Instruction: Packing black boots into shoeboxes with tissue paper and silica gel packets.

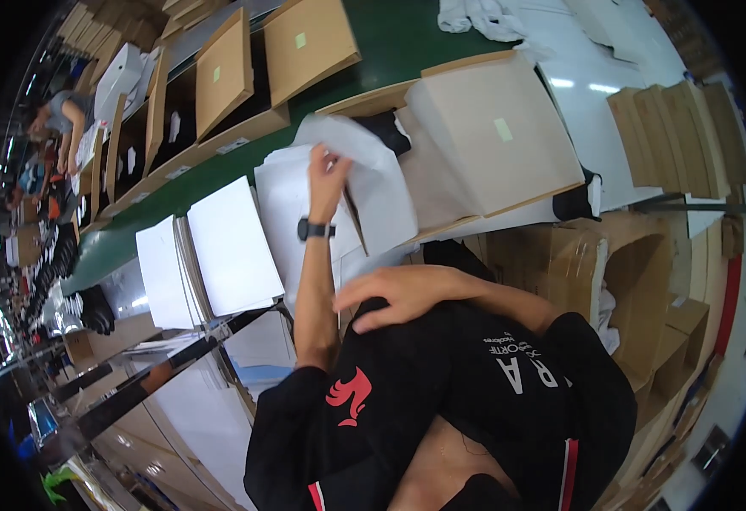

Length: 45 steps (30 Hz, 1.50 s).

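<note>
My left hand [328, 173], with a dark watch on its wrist, is closed in a pinch on the edge of a thin white sheet of tissue paper [381, 183]. The lifted sheet curves over the left end of an open cardboard box [526, 200]. A black-and-white folded item [387, 132] shows in the box beside the sheet. Under my left forearm lies a stack of white paper [283, 192]. My right hand [403, 294] hovers near my chest with its fingers apart and nothing in it.
More white paper stacks [232, 247] lie to the left. Open cardboard boxes [309, 51] line the green table [390, 55]. Flat cardboard boxes [671, 140] stand at the right, above a large carton [551, 264]. Other people [66, 128] are at the far left.
</note>
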{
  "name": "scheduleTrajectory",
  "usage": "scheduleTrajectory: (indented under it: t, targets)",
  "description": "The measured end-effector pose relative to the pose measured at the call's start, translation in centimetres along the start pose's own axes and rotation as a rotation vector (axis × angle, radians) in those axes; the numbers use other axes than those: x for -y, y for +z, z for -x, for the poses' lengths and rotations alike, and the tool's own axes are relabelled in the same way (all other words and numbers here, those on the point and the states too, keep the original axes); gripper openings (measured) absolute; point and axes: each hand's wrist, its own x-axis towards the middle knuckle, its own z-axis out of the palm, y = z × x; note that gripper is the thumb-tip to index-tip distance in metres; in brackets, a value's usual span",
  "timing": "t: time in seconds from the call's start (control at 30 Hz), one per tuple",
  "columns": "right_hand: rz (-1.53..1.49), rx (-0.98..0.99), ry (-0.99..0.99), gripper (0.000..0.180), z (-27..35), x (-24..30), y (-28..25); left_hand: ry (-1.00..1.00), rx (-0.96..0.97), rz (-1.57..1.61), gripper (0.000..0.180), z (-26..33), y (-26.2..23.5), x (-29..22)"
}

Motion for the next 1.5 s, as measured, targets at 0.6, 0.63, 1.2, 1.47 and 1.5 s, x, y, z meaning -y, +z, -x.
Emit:
scheduleTrajectory:
  t: [0.6, 0.63, 1.2, 1.47, 1.5]
  targets:
    - [0.414, -0.244, 0.916, 0.069, 5.9, -12.7, -5.7, 0.498, 0.572, -1.272, 0.068, -6.0, 13.6, 3.3]
    - [0.388, -0.245, 0.821, 0.067, 6.4, -11.5, -5.8, 0.426, 0.505, -1.327, 0.073, -6.3, 13.3, 3.9]
    - [0.192, -1.978, 0.941, 0.071, 38.2, -17.3, -10.1, -0.752, -0.567, -1.141, 0.113, 14.4, -28.0, -0.2]
    - [-0.311, -2.234, 0.816, 0.075, 39.4, -20.1, -11.0, -0.893, -0.646, -1.272, 0.095, 12.6, -26.7, -4.3]
    - [-0.117, -2.216, 0.845, 0.077, 39.1, -19.9, -11.1, -0.9, -0.702, -1.428, 0.087, 12.8, -27.7, -3.8]
